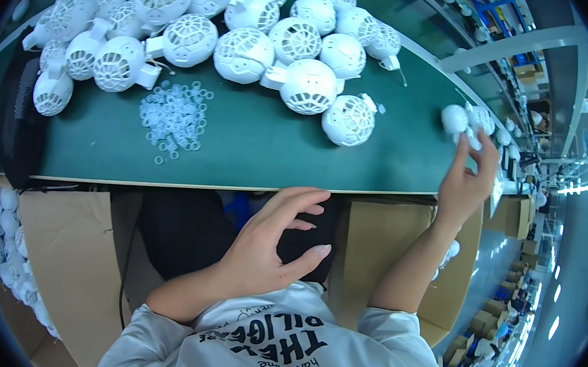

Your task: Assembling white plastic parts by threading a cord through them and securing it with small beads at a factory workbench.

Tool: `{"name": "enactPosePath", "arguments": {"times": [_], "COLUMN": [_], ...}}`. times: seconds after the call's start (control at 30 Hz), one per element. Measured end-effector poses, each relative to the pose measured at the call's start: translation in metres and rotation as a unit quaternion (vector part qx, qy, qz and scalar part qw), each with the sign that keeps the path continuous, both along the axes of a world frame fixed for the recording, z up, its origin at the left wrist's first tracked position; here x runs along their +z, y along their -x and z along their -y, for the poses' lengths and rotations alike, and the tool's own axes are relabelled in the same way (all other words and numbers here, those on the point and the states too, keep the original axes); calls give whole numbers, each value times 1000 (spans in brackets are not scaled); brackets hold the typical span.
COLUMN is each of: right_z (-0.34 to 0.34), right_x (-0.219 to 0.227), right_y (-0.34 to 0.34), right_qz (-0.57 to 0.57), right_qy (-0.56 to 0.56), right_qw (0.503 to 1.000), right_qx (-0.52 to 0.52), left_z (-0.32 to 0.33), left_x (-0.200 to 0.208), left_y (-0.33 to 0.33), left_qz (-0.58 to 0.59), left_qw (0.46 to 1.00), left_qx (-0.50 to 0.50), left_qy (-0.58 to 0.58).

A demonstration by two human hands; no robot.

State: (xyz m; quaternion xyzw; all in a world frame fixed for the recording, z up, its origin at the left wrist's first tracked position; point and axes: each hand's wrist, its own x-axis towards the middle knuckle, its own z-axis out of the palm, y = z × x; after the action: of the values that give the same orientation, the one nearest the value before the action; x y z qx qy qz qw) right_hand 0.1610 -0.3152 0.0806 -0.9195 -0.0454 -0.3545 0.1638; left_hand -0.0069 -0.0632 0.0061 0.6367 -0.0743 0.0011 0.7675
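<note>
My left hand (271, 241) hovers in front of the table's near edge, fingers curved and apart, holding nothing. At the table's right side, my right hand (471, 178) has its fingertips around the short stem of a white round plastic housing (455, 119). That housing is slightly blurred, and its grip is partly hidden by the fingers. Nearest on the tabletop is a white housing with a lattice face (348, 120). Beside it sits another lattice housing (308, 87) with a side stem. A loose pile of small translucent rings (172, 115) lies left of centre.
Many white housings (244, 55) crowd the far side of the green table (255, 152). A dark mesh item (23, 118) lies over its left edge. Open cardboard boxes stand at left (68, 248) and right (386, 251); more white housings (12, 250) fill the far left.
</note>
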Motion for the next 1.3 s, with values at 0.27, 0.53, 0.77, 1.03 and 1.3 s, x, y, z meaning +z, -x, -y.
{"name": "enactPosePath", "arguments": {"times": [0.27,0.53,0.77,1.03,1.3], "right_z": [-62,-63,-59,-94,-148], "right_x": [-28,-20,-5,32,0], "right_y": [-97,-100,-69,46,75], "right_qz": [-49,-181,-25,-86,-241], "right_qy": [80,-30,-40,-71,-87], "right_qw": [958,955,973,816,743], "right_qx": [269,231,225,567,618], "left_z": [-15,-21,-32,-40,-68], "left_x": [-2,-5,-4,-4,-8], "left_y": [1,-1,3,3,20], "left_qz": [31,38,40,-55,-45], "left_qw": [998,998,999,915,968], "left_qx": [41,39,17,-41,46], "left_qy": [-25,-26,6,397,243]}}
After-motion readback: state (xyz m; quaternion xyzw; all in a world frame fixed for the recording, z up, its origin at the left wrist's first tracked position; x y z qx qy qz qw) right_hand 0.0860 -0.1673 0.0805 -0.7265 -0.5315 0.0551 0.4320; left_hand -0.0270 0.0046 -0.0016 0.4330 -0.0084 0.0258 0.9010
